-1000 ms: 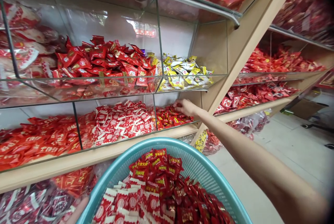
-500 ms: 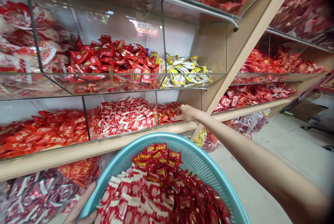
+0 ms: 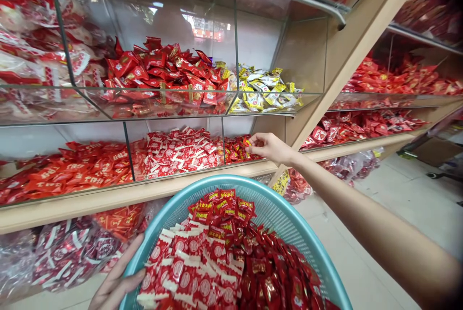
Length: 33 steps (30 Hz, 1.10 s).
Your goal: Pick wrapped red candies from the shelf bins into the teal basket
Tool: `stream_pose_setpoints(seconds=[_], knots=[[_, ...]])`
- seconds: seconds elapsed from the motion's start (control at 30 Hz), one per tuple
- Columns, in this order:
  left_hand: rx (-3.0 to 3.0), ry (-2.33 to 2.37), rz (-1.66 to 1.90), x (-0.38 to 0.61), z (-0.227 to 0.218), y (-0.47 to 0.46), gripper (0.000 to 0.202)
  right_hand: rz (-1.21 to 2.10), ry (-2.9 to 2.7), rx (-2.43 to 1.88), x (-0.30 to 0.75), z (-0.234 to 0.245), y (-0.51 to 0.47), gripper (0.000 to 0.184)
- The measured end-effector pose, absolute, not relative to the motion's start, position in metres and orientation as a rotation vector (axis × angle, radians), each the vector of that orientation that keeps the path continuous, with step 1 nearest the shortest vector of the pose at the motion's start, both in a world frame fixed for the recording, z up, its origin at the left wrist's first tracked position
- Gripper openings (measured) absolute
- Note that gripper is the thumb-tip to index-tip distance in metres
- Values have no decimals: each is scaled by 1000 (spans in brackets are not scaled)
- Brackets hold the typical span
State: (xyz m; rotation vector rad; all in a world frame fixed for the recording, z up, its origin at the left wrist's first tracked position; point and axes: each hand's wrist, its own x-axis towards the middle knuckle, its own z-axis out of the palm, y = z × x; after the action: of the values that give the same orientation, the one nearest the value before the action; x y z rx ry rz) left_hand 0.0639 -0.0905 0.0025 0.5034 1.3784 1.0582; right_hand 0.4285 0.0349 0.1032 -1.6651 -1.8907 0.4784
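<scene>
A sweet shop: glass bins (image 3: 224,107) heaped with wrapped candies (image 3: 170,71).

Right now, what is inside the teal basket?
The teal basket holds two kinds of wrapped candy: red-and-white packets on the left and darker red packets on the right. They cover its bottom. The left hand holds its rim.

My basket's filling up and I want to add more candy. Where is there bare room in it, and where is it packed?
The teal basket shows bare mesh along its far right wall, beyond the dark red candies. Centre and left are heaped with those and red-and-white candies. The left hand grips the near-left rim.
</scene>
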Motion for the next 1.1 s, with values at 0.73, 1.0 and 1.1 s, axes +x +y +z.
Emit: stream_pose_setpoints(seconds=[0.73,1.0,1.1], knots=[[448,1338,1061,70,10,-100,57,-129,-2675,-1939,374,41,-56,15],[487,1368,1046,64,5,-96,59,-121,-2649,-1933,362,29,-50,12],[512,1364,1046,61,0,-94,61,-109,-2590,-1887,363,33,-51,13]])
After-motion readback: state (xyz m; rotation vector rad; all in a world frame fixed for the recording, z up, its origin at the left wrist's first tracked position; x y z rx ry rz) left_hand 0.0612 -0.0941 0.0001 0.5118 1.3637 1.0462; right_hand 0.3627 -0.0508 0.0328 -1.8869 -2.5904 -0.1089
